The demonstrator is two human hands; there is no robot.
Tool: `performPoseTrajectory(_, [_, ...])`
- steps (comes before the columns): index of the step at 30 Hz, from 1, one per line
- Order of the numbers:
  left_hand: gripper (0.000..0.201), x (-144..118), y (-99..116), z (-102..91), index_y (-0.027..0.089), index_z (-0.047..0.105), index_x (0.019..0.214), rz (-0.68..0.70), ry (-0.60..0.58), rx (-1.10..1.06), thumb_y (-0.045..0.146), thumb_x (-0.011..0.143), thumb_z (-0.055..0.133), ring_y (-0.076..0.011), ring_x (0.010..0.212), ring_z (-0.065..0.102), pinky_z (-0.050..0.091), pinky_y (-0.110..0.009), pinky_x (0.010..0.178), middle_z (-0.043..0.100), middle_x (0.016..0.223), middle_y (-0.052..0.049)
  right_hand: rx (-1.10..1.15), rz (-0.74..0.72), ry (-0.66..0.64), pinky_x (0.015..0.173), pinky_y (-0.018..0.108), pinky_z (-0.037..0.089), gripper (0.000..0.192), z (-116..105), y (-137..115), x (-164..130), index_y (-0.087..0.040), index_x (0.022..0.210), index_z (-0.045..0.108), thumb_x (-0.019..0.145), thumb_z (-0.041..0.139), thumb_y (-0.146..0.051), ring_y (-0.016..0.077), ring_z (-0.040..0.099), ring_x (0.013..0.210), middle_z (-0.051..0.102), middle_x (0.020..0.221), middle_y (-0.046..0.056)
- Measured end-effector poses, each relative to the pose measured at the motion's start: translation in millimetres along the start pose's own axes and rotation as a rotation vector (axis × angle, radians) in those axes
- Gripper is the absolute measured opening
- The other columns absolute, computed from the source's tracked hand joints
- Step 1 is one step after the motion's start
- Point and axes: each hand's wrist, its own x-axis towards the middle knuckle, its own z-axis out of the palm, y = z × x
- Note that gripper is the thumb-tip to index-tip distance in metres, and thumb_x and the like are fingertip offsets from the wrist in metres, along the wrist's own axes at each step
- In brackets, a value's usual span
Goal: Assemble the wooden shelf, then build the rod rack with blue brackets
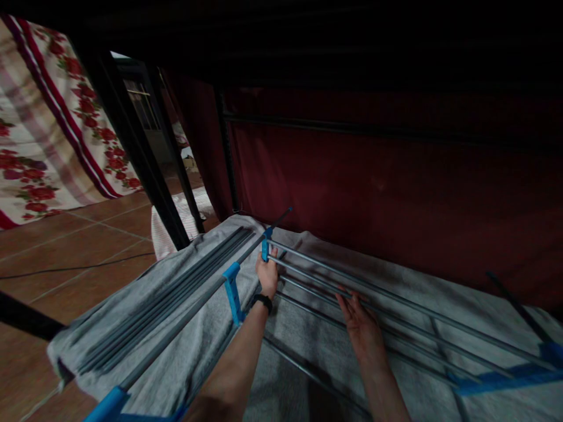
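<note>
My left hand (267, 274), with a dark band on the wrist, is closed at the lower end of a blue plastic bracket (265, 248), where thin grey rods meet it. The fingers of my right hand (364, 331) curl under and around one grey metal rod (314, 275) of this row. The bracket sits on a long grey pole (185, 319), which also carries a second blue bracket (233, 293) nearer me. At the right, the rods run to a blue plastic bar (505, 378). The far sides of my fingers are partly hidden.
A bundle of loose grey tubes (171, 299) lies left on a grey cloth (211, 351). Black frame posts (132, 140) rise at the left, and a dark red curtain (373, 199) hangs behind. A floral blanket (65, 129) hangs over the tiled floor (97, 234), where a cable lies.
</note>
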Motion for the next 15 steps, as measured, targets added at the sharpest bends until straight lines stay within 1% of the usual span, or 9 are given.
performPoseTrajectory(4, [0.027,-0.6,1.6,1.0,0.021,0.050,0.068,0.004,0.019,0.018,0.040,0.084,0.063,-0.0149,0.061,0.047,0.039,-0.030,0.064,0.053,0.062,0.002,-0.007,-0.003,0.008,0.105,0.041,0.053,0.019,0.4,-0.2,0.1,-0.021,0.082,0.074,0.069,0.086,-0.029,0.0203,0.070,0.106,0.075,0.095,-0.001])
performPoseTrajectory(10, [0.030,0.3,-3.1,3.2,0.021,0.053,0.072,0.015,0.015,0.029,0.047,0.088,0.056,-0.0160,0.064,0.050,0.041,-0.031,0.066,0.055,0.065,0.001,-0.015,-0.006,0.005,0.107,0.044,0.051,0.019,-1.7,-0.6,-0.5,-0.022,0.080,0.074,0.068,0.087,-0.029,0.0218,0.069,0.107,0.076,0.093,-0.002])
performPoseTrajectory(15, [0.033,-0.3,-3.6,5.4,0.021,0.055,0.071,-0.008,0.020,0.002,0.050,0.087,0.056,-0.0163,0.064,0.050,0.040,-0.031,0.066,0.055,0.064,0.000,-0.031,-0.004,0.005,0.108,0.044,0.050,0.020,-1.5,-3.0,-3.4,-0.022,0.080,0.074,0.068,0.087,-0.030,0.0222,0.068,0.109,0.075,0.099,0.000])
